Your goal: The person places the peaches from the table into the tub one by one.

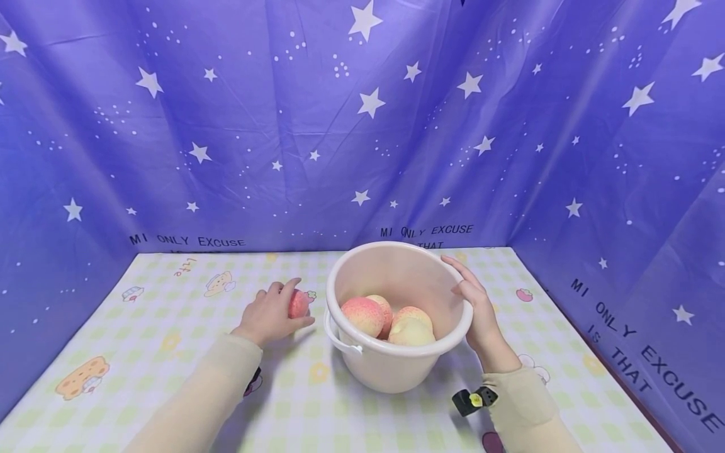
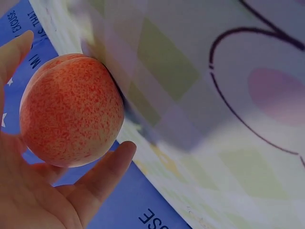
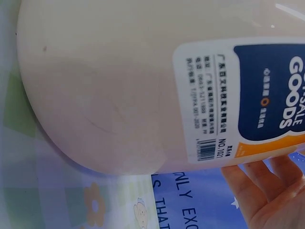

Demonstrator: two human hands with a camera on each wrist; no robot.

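Note:
A red, speckled peach (image 2: 71, 109) rests on the tablecloth left of the bucket. My left hand (image 1: 273, 313) is around it, thumb and fingers spread, with gaps between the peach and the fingertips that show in the left wrist view. The pale pink bucket (image 1: 391, 372) stands on the table with several peaches (image 1: 362, 316) inside, red-blushed and yellowish. At its right side my right hand (image 1: 480, 318) holds the rim, one digit over the edge. Fingers (image 3: 267, 179) of that hand touch the outer wall beside the printed label (image 3: 209, 105).
The bucket's white handle (image 1: 340, 343) hangs at its left front. A checked tablecloth (image 1: 170, 302) with cartoon prints covers the table. Purple star-patterned curtains (image 1: 317, 126) enclose the back and both sides. A black device (image 1: 474, 400) sits at the right wrist.

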